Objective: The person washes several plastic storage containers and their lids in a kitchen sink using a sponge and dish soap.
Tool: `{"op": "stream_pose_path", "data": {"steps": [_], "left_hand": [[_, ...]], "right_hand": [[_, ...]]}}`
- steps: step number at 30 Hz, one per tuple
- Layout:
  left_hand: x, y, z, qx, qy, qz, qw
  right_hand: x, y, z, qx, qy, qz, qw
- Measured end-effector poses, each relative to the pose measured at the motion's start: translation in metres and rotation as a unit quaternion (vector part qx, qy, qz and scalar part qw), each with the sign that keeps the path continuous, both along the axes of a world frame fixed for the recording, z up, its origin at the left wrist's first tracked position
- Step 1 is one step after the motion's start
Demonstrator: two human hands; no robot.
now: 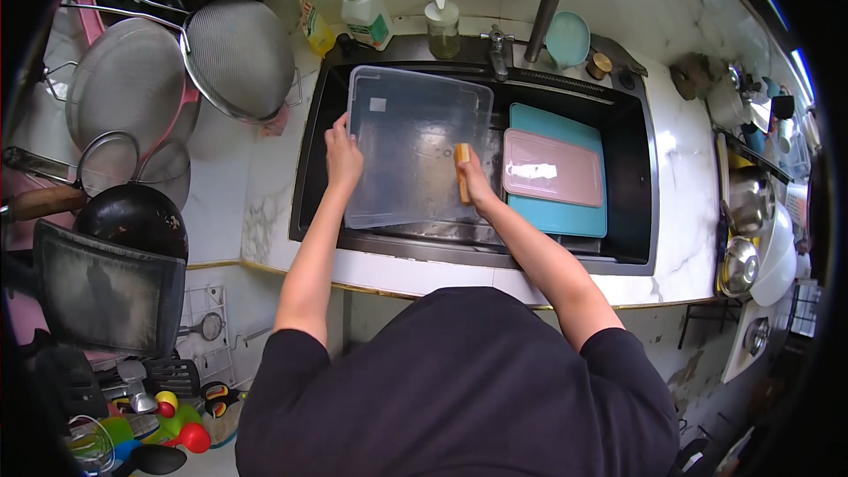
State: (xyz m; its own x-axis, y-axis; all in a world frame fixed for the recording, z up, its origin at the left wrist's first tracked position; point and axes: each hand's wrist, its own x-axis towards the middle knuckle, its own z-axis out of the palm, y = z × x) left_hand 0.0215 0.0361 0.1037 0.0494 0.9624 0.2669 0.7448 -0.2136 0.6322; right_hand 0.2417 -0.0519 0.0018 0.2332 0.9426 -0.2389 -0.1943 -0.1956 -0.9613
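A clear plastic storage box (411, 155) is held over the left part of the black sink (632, 177), its open side toward me. My left hand (343, 157) grips the box's left wall, fingers closed over the edge. In my right hand (477, 181) is a yellow-orange sponge (462, 172), pressed against or just over the right part of the box; contact is hard to tell. To the right in the sink, a pink lid (552, 168) lies on top of a larger turquoise lid (556, 219).
Behind the sink stand a tap (499, 55), a pump bottle (442, 25), a white bottle with green pump (366, 16) and a yellow bottle (314, 28). Strainers (238, 57) and pans (132, 221) hang at left. Metal bowls (746, 199) sit at far right.
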Motion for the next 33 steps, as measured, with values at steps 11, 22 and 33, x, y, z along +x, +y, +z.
{"op": "stream_pose_path", "data": {"steps": [11, 22, 33], "left_hand": [[-0.002, 0.035, -0.21, -0.115, 0.062, 0.043, 0.99], [-0.002, 0.032, -0.206, -0.095, 0.0, 0.021, 0.995], [0.002, 0.031, -0.205, -0.072, 0.016, 0.019, 0.997]], "right_hand": [[-0.032, 0.002, -0.067, 0.272, -0.597, 0.41, 0.634], [-0.062, 0.177, -0.083, 0.33, -0.565, 0.265, 0.708], [-0.073, 0.16, -0.091, 0.3, -0.557, 0.315, 0.707]]}}
